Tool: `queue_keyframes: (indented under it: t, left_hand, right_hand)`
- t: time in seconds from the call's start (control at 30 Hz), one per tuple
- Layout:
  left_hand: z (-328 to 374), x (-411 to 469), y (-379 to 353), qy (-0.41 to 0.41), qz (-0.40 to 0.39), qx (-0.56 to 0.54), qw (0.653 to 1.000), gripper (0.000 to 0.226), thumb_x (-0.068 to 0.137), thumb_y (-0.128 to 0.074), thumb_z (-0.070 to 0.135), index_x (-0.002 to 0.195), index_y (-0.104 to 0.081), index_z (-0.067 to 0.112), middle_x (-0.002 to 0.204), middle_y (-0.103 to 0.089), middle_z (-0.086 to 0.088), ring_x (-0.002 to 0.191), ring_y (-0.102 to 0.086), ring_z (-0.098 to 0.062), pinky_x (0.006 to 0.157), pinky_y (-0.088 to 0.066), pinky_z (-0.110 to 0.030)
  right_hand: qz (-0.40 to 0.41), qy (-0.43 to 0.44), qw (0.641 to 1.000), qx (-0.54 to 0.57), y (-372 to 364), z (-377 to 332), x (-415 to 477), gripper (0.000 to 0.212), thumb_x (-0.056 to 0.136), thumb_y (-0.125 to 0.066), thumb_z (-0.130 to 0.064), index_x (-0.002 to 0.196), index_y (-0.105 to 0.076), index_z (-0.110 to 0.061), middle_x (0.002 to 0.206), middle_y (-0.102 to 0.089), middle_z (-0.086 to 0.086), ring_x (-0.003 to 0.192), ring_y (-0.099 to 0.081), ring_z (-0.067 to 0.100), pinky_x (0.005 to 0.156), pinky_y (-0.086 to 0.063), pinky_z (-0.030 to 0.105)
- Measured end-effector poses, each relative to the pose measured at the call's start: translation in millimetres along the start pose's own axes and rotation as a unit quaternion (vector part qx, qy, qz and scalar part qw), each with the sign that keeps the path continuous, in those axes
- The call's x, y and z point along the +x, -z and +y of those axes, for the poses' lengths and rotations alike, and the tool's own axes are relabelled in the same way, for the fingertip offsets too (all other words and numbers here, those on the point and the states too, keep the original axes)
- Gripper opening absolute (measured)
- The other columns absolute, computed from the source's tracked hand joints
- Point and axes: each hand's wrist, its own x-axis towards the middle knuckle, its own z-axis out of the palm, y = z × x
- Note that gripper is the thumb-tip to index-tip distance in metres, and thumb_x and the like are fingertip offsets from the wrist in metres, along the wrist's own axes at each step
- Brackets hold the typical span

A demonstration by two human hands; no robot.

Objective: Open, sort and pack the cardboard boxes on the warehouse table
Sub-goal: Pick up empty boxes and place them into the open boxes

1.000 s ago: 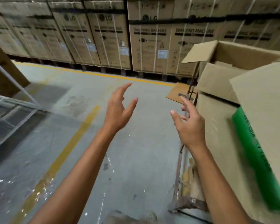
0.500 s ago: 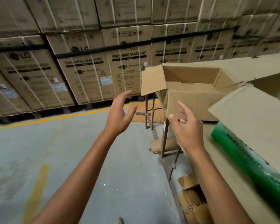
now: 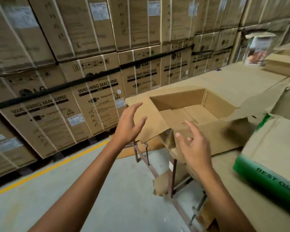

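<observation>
Both arms reach out from the bottom of the shot. Closest on the right there's a green roll (image 3: pixel 266 180) with black lettering, lying on the tabletop (image 3: pixel 228 171) and half tucked under the flap of a closed-ish carton (image 3: pixel 274 143). The tabletop looks covered in brown cardboard and sits on a rusty metal frame (image 3: pixel 172 173), with scraps of torn cardboard hanging off its edge over the grey floor (image 3: pixel 107 190). Right hand (image 3: pixel 194 148) is spread wide, fingers loosely bent, holding nothing, up in front of the near corner of the box (image 3: pixel 216 136). Left hand (image 3: pixel 127 126) is the same deal, wide and empty, right by the box's left flap (image 3: pixel 151 121); can't tell if it's actually touching. The box itself sits at the tabletop's near-left end, top flaps folded out, nothing visible inside. Past that, a yellow line (image 3: pixel 49 168) runs along the floor, and behind it a wall of stacked washing machine cartons (image 3: pixel 97 101).
</observation>
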Motion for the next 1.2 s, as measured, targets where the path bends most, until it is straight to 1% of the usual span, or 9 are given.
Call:
queue_keyframes:
  t: [0.2, 0.33, 0.47, 0.6, 0.8, 0.9, 1.07, 1.13, 1.2]
  left_hand:
    - [-47.9, 93.8, -42.7, -0.014, -0.059, -0.011, 0.998, 0.053, 0.097, -0.058, 0.034, 0.146, -0.045, 0.019, 0.147, -0.050, -0.004, 0.134, -0.046, -0.021, 0.108, -0.043, -0.050]
    - [-73.7, 148.5, -69.5, -0.013, -0.127, 0.008, 0.992, 0.052, 0.097, -0.060, 0.030, 0.145, -0.046, 0.015, 0.148, -0.049, -0.008, 0.135, -0.044, -0.025, 0.111, -0.039, -0.047]
    - [-106.6, 199.6, -96.3, -0.023, -0.181, 0.043, 0.982, 0.050, 0.097, -0.059, 0.031, 0.143, -0.047, 0.015, 0.146, -0.050, -0.009, 0.136, -0.043, -0.026, 0.112, -0.035, -0.042]
    - [-130.5, 251.2, -127.3, -0.049, -0.225, 0.078, 0.970, 0.050, 0.097, -0.058, 0.032, 0.142, -0.048, 0.012, 0.145, -0.050, -0.013, 0.135, -0.043, -0.029, 0.111, -0.035, -0.043]
    - [-179.8, 312.5, -185.2, -0.008, -0.347, 0.055, 0.936, 0.051, 0.093, -0.066, 0.028, 0.138, -0.052, 0.009, 0.137, -0.056, -0.017, 0.124, -0.053, -0.034, 0.102, -0.044, -0.040]
    - [-206.2, 324.6, -209.0, 0.056, -0.398, -0.031, 0.915, 0.048, 0.092, -0.068, 0.027, 0.132, -0.056, 0.003, 0.127, -0.063, -0.019, 0.114, -0.060, -0.035, 0.095, -0.047, -0.039]
    - [-225.1, 329.9, -228.2, 0.127, -0.469, -0.112, 0.867, 0.052, 0.081, -0.069, 0.029, 0.117, -0.060, -0.007, 0.114, -0.067, -0.026, 0.098, -0.067, -0.037, 0.067, -0.051, -0.035]
    - [-234.2, 329.4, -227.7, 0.192, -0.465, -0.164, 0.848, 0.077, 0.069, -0.076, 0.035, 0.127, -0.047, -0.005, 0.117, -0.062, -0.024, 0.100, -0.065, -0.039, 0.065, -0.053, -0.034]
    - [-279.6, 343.3, -282.5, 0.228, -0.427, -0.181, 0.856, 0.113, 0.041, -0.088, 0.050, 0.132, -0.033, 0.009, 0.119, -0.058, -0.019, 0.101, -0.064, -0.038, 0.072, -0.059, -0.044]
  right_hand:
    - [0.076, -0.046, 0.995, -0.053, -31.6, 23.8, 70.1, 0.052, 0.095, -0.064, -0.030, 0.144, -0.050, -0.020, 0.137, -0.059, 0.006, 0.128, -0.050, 0.026, 0.107, -0.038, 0.038]
    - [0.094, -0.121, 0.982, -0.112, -54.5, 44.9, 110.1, 0.054, 0.095, -0.062, -0.031, 0.145, -0.048, -0.018, 0.161, -0.031, 0.011, 0.149, -0.022, 0.024, 0.119, -0.021, 0.037]
    - [0.010, -0.248, 0.946, -0.209, -83.7, 66.0, 127.7, 0.060, 0.093, -0.056, -0.045, 0.148, -0.044, -0.026, 0.167, -0.003, 0.014, 0.154, 0.006, 0.030, 0.124, -0.006, 0.049]
    - [0.012, -0.242, 0.926, -0.291, -107.7, 84.2, 122.4, 0.052, 0.090, -0.053, -0.046, 0.140, -0.051, -0.032, 0.168, 0.005, 0.010, 0.152, 0.017, 0.029, 0.122, 0.006, 0.055]
    - [0.081, -0.249, 0.922, -0.285, -115.1, 82.7, 118.9, 0.052, 0.093, -0.055, -0.039, 0.144, -0.048, -0.034, 0.168, 0.007, 0.003, 0.153, 0.016, 0.018, 0.124, 0.007, 0.047]
    - [0.149, -0.301, 0.908, -0.252, -123.1, 79.3, 116.1, 0.068, 0.092, -0.060, -0.042, 0.153, -0.034, -0.028, 0.168, 0.003, 0.002, 0.154, 0.007, 0.018, 0.125, -0.004, 0.046]
    - [0.366, -0.495, 0.788, -0.038, -160.0, 70.1, 104.5, 0.111, 0.065, -0.066, -0.071, 0.154, -0.027, -0.017, 0.153, -0.040, 0.012, 0.139, -0.039, 0.035, 0.112, -0.036, 0.052]
    - [0.390, -0.542, 0.744, 0.009, -172.3, 59.8, 104.6, 0.102, 0.070, -0.062, -0.073, 0.148, -0.036, -0.014, 0.146, -0.045, 0.015, 0.133, -0.041, 0.040, 0.108, -0.036, 0.048]
    - [0.389, -0.572, 0.721, 0.032, -180.1, 58.5, 103.8, 0.099, 0.070, -0.058, -0.080, 0.142, -0.046, -0.013, 0.143, -0.045, 0.017, 0.129, -0.042, 0.041, 0.097, -0.035, 0.043]
